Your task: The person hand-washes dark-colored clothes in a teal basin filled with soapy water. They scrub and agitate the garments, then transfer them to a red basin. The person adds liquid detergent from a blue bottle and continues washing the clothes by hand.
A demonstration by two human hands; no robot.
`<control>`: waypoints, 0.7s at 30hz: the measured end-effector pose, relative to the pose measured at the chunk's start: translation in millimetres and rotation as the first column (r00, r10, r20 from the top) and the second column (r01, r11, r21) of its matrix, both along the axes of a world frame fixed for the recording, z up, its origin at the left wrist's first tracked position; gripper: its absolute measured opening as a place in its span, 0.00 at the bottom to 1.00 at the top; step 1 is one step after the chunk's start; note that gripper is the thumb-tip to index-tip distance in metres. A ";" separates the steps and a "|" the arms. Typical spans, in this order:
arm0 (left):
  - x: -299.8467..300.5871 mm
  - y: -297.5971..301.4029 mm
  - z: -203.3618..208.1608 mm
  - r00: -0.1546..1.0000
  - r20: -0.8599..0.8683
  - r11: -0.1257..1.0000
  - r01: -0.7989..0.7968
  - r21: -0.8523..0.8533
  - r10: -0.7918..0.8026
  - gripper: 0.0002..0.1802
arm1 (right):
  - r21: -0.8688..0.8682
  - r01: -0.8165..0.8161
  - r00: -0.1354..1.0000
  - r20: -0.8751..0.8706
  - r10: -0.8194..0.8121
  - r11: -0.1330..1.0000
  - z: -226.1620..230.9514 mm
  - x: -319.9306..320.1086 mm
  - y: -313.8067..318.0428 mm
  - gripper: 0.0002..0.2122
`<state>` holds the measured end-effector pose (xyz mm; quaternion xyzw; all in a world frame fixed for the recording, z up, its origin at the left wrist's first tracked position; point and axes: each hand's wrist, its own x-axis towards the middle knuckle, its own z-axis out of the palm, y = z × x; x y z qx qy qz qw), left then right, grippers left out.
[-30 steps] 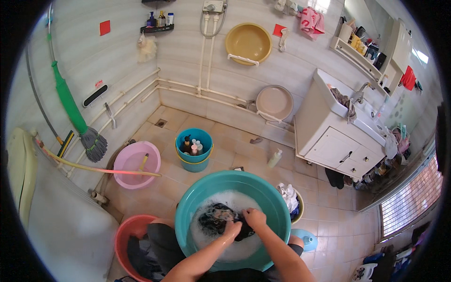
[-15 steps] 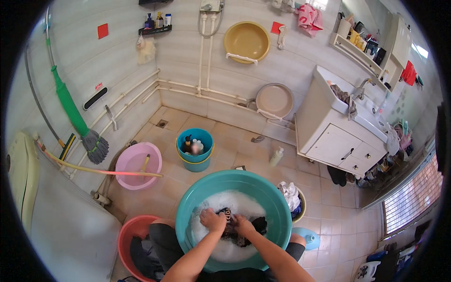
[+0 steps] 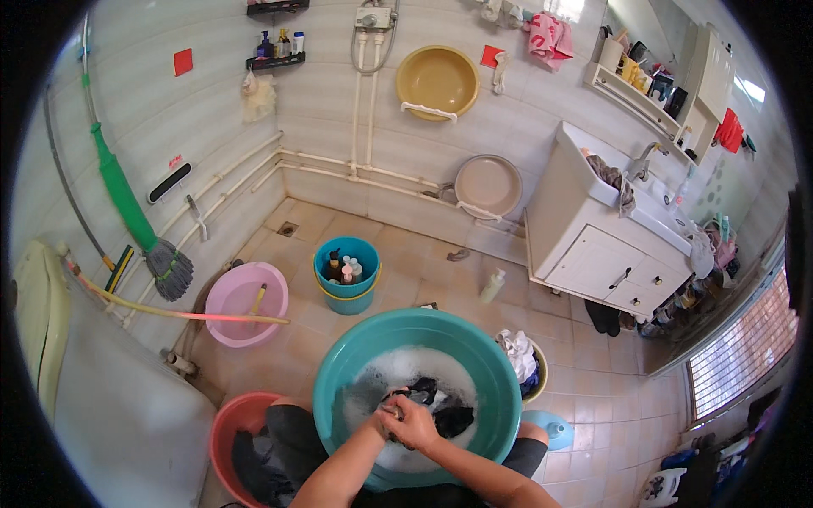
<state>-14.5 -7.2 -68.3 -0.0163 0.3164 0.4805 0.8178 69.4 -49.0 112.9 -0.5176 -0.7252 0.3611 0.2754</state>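
Observation:
Between my knees stands a large teal basin [image 3: 501, 372] of sudsy water [image 3: 373, 378]. In it lies a wet black garment [image 3: 455, 421] with some light patches, partly under the foam. My left hand [image 3: 387, 421] and my right hand [image 3: 413, 425] are pressed together over the near part of the garment, both closed on bunched cloth. The right hand partly covers the left, and most of the cloth between them is hidden.
A red tub [image 3: 222, 444] with dark clothes stands at my left, a small tub of clothes [image 3: 542, 372] at the right. Farther off are a pink basin [image 3: 222, 296] with a hose [image 3: 169, 314] across it, a blue bucket [image 3: 345, 301] of bottles, and a green bottle [image 3: 491, 286].
My hands have come together and nearer to me; the right moved left onto the left. The garment's printed part is now bunched and hidden. The view has shifted slightly.

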 end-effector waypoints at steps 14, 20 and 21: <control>0.1 17.3 89.3 0.261 -0.927 0.962 -0.025 0.274 0.271 0.15 | -0.453 0.406 0.912 0.145 -0.384 0.794 -112.1 106.9 98.3 0.26; -6.1 4.6 83.5 -0.335 -0.941 0.925 0.341 -0.169 -0.048 0.46 | -0.067 0.164 0.962 0.232 -0.144 0.984 -132.2 88.9 65.9 0.38; -6.7 -0.9 78.4 -0.408 -0.907 0.876 0.396 -0.275 -0.100 0.48 | 0.048 -0.008 0.903 0.429 -0.013 0.999 -121.0 76.6 50.1 0.40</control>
